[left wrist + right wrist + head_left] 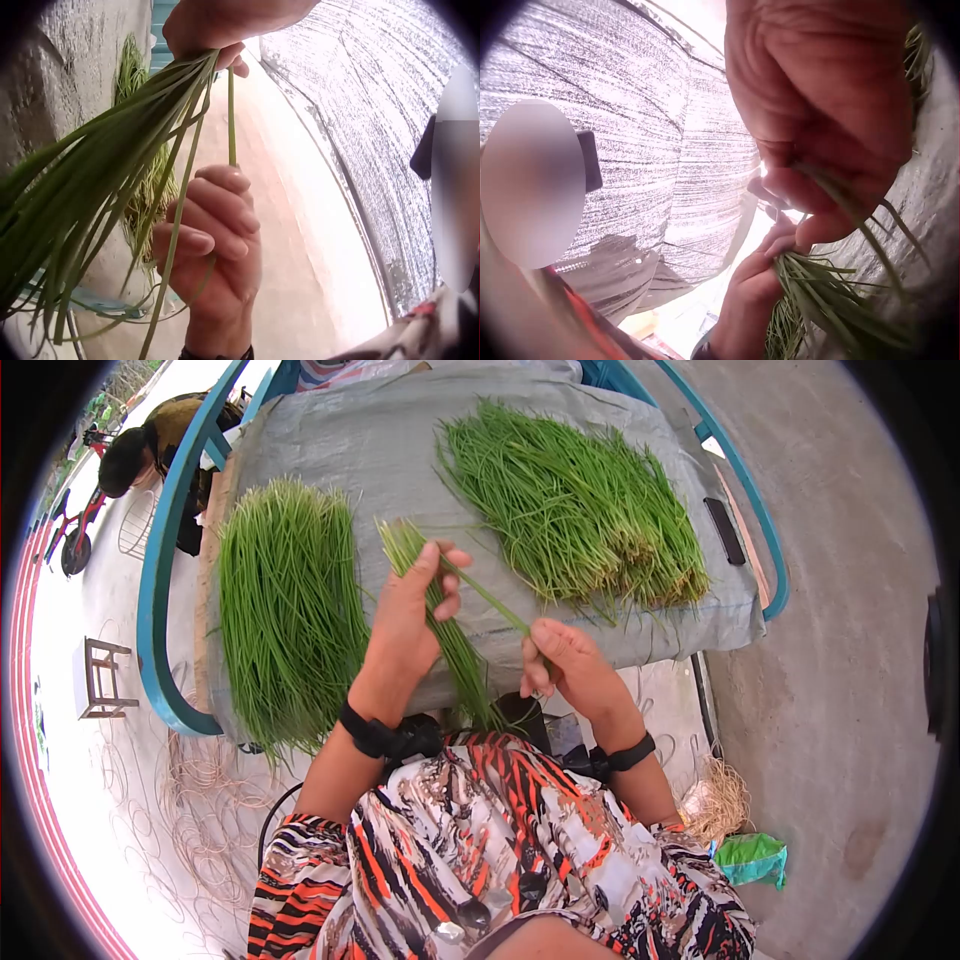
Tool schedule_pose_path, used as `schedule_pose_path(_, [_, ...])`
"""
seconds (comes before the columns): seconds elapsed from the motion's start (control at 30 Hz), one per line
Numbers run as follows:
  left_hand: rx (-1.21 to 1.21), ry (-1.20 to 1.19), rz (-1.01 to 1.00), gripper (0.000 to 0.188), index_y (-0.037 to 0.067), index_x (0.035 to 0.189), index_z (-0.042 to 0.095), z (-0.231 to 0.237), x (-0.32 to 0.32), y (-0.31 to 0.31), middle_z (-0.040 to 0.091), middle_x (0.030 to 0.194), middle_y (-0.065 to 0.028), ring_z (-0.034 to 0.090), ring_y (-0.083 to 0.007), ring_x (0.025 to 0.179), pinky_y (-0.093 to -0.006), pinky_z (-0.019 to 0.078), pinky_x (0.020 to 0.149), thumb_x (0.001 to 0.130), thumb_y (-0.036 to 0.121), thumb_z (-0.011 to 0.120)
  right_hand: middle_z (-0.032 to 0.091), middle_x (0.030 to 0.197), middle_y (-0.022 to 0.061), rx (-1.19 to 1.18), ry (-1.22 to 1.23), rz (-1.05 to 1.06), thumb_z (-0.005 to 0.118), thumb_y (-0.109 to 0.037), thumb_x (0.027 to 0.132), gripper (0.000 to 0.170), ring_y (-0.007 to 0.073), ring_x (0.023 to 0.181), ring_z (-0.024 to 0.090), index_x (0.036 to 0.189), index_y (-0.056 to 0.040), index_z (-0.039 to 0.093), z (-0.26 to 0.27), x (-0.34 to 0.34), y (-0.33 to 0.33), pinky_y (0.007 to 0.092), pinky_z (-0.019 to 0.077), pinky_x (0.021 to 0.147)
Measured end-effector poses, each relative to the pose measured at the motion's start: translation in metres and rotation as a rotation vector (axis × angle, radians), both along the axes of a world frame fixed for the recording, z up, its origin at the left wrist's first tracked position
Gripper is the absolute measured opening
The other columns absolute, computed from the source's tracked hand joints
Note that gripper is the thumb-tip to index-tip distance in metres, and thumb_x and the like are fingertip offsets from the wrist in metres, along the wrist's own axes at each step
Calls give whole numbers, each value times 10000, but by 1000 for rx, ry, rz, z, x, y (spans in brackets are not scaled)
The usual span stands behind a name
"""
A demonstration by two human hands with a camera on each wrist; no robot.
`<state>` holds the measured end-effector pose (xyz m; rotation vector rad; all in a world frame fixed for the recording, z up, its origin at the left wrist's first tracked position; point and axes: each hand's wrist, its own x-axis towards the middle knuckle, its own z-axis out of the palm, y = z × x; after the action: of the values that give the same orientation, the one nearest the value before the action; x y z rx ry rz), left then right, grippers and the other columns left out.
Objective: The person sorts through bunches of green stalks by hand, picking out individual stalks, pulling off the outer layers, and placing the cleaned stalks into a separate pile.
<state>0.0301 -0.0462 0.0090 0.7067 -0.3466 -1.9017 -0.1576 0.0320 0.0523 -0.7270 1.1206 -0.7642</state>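
Note:
My left hand (404, 615) grips a small bunch of chives (462, 665) near its pale cut ends, the green leaves hanging toward my body. Between my hands runs a single stalk (492, 600), its far end at the left fingers. The thumb and fingers of my right hand (578, 665) pinch its other end. Seen from the left wrist, the right hand (214, 240) has its fingers curled, with the stalk (232, 120) upright above them. A neat pile of chives (285, 600) lies left of my hands, and a larger pile (570, 500) lies to the right.
A grey sheet (400, 445) covers the cart bed, between teal rails (152, 590). A dark phone (724, 530) lies at its right edge. Beyond the left rail are a bending person (165, 440) and a stool (103, 678). A green bag (750, 858) sits on the ground at right.

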Motion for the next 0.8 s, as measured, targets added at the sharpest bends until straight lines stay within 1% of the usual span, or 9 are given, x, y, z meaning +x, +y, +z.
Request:
schedule_pose_path(0.1, [65, 78, 63, 233, 24, 1066, 522, -15, 6, -9, 613, 928, -59, 483, -89, 711, -193, 382, 489, 943, 222, 527, 489, 569, 21, 17, -88, -32, 449, -298, 970, 294, 122, 468, 465, 830, -49, 521, -7, -8, 2, 289, 492, 580])
schedule_pose_path(0.23, [132, 244, 119, 221, 24, 1070, 518, -35, 15, -19, 611, 951, -72, 487, -103, 746, -202, 398, 500, 942, 205, 528, 501, 576, 32, 42, -75, -55, 466, -281, 962, 281, 133, 476, 474, 819, -45, 517, -10, -15, 8, 287, 489, 584])
schedule_pose_path(0.27, [172, 291, 135, 186, 32, 1060, 530, -36, 18, -21, 615, 929, -52, 511, -110, 727, -193, 402, 498, 930, 164, 545, 503, 578, 35, 40, -63, -54, 470, -278, 960, 279, 134, 479, 476, 815, -44, 516, -11, -19, 10, 287, 487, 584])
schedule_pose_path(0.37, [204, 364, 168, 166, 37, 1036, 550, -48, 21, -25, 618, 933, -52, 531, -120, 754, -223, 436, 545, 925, 160, 552, 506, 581, 41, 46, -23, -70, 479, -272, 954, 275, 138, 488, 476, 801, -46, 511, -13, -30, 17, 285, 483, 585])
schedule_pose_path(0.47, [222, 367, 191, 152, 41, 1013, 570, -57, 26, -28, 618, 934, -51, 550, -140, 802, -269, 475, 650, 925, 164, 549, 502, 582, 41, 45, 7, -98, 482, -270, 951, 273, 134, 493, 473, 791, -50, 506, -11, -35, 24, 285, 479, 584])
schedule_pose_path(0.57, [235, 300, 215, 157, 43, 1004, 580, -56, 26, -29, 620, 943, -57, 562, -160, 835, -302, 485, 739, 925, 175, 548, 493, 579, 34, 41, 33, -141, 481, -268, 950, 269, 125, 491, 464, 787, -56, 504, -9, -42, 32, 289, 479, 587])
schedule_pose_path(0.67, [297, 370, 234, 137, 42, 1004, 571, -49, 25, -28, 606, 901, -49, 558, -170, 821, -313, 483, 778, 930, 148, 529, 482, 574, 25, 37, 45, -192, 478, -258, 950, 257, 117, 488, 452, 786, -62, 504, -6, -49, 40, 294, 476, 595])
schedule_pose_path(0.7, [275, 503, 209, 129, 41, 1000, 567, -53, 27, -30, 600, 883, -45, 560, -165, 819, -310, 486, 766, 931, 141, 524, 479, 572, 22, 36, 45, -210, 477, -253, 950, 252, 115, 487, 448, 785, -63, 503, -5, -52, 42, 295, 474, 598])
schedule_pose_path(0.8, [240, 856, 149, 104, 31, 990, 553, -61, 34, -33, 568, 823, -31, 550, -149, 785, -301, 487, 724, 932, 106, 509, 537, 610, 32, -8, -20, -217, 484, -272, 947, 260, 136, 565, 550, 808, -57, 527, -7, -65, 51, 226, 421, 543])
